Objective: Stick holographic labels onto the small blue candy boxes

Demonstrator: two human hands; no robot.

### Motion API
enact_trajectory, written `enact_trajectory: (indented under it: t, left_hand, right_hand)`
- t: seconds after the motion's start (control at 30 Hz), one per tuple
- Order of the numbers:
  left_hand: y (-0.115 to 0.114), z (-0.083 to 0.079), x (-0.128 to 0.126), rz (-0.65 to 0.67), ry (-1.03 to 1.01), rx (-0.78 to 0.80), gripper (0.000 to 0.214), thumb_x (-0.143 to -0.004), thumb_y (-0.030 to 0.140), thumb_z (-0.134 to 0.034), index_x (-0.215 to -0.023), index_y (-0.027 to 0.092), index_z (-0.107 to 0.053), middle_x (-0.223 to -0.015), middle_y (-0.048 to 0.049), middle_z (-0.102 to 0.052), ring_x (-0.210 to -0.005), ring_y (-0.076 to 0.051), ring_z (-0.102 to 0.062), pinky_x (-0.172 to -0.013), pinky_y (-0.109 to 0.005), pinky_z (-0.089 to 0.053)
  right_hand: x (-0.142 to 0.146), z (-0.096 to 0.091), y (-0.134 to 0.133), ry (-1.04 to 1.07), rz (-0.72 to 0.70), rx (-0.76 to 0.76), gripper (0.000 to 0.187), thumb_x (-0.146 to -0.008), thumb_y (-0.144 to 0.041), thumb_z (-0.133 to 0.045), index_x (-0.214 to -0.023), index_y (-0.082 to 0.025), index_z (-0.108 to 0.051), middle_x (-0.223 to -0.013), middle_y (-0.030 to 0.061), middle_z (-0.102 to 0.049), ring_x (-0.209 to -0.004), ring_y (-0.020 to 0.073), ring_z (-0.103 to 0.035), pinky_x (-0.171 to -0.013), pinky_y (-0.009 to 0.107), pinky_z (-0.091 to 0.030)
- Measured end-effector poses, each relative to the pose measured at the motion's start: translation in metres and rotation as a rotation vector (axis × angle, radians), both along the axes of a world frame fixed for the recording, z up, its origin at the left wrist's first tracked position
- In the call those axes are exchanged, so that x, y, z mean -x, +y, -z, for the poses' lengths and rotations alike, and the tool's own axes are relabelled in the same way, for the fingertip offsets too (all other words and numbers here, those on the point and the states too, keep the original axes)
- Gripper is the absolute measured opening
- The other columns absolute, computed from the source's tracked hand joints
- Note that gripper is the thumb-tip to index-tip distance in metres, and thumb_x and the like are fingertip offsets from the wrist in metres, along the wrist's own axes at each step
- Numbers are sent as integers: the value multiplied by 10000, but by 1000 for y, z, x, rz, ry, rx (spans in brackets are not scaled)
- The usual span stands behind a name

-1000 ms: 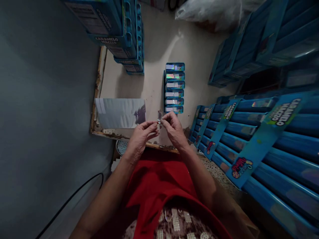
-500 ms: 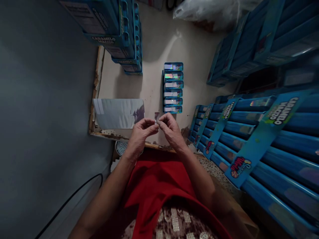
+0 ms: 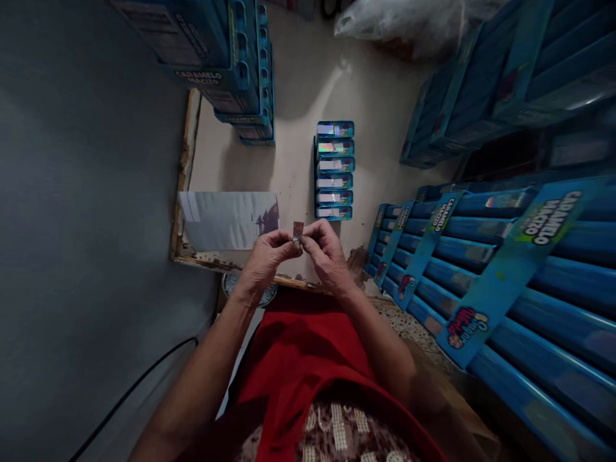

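Fingertips to fingertips, my left hand (image 3: 267,258) and my right hand (image 3: 328,255) pinch a small shiny strip (image 3: 298,228) between them. The strip stands up from the fingers and looks brownish and reflective; its lower end is hidden by the thumbs. A silvery sheet (image 3: 224,221) lies flat on the table, just beyond and left of my left hand. Ahead of my right hand stands a row of several narrow blue candy boxes (image 3: 334,165), each with a shiny patch on its upward side.
Blue display boxes (image 3: 231,90) are stacked at the back left. More blue boxes (image 3: 505,244) crowd the right side. A clear plastic bag (image 3: 394,22) lies at the back. Below the table's worn edge (image 3: 192,262) sits a bowl of small pale pieces (image 3: 267,294).
The strip has shifted slightly left and its upper end shows more plainly. Both hands have moved a little left, fingers still pinched. More of the bowl shows beside my left forearm.
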State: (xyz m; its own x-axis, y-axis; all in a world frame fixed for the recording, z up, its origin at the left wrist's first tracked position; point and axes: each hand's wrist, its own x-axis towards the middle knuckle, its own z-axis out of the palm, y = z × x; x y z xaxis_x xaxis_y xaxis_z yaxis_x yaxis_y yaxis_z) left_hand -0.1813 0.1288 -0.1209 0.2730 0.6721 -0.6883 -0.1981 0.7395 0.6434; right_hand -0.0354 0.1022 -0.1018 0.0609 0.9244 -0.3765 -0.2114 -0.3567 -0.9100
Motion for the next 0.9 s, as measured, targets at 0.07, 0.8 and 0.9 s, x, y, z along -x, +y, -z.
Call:
enact_trajectory:
  t: [0.07,0.8,0.9]
  left_hand:
    - [-2,3,-2,15,-32,-50,399,-648,437,-937,-834,140,-745,-807,-22,-690,-764,-132,-633,-811,-273,-547]
    - [-15,17,33,366,-161,257,391,-784,462,-832,-986,144,-730,-929,-71,-677,-805,-163,-633,-804,-318,-550]
    - [-25,13,33,319,-125,247,374,-806,488,-809,-926,149,-707,-934,-67,-658,-872,-178,-631,-836,-332,-563]
  right_hand:
    - [5,1,-2,-5,43,-4,178,-943,-364,-605,-883,-238,-494,-813,-34,-516,-747,137,-528,-722,283,-458]
    - [0,11,-7,-275,-260,281,119,-808,-243,-575,-738,-222,-482,-708,-51,-513,-695,140,-479,-661,267,-351]
    - [2,16,-18,-222,-209,281,136,-807,-280,-585,-742,-227,-479,-683,-57,-521,-680,137,-488,-651,264,-357]
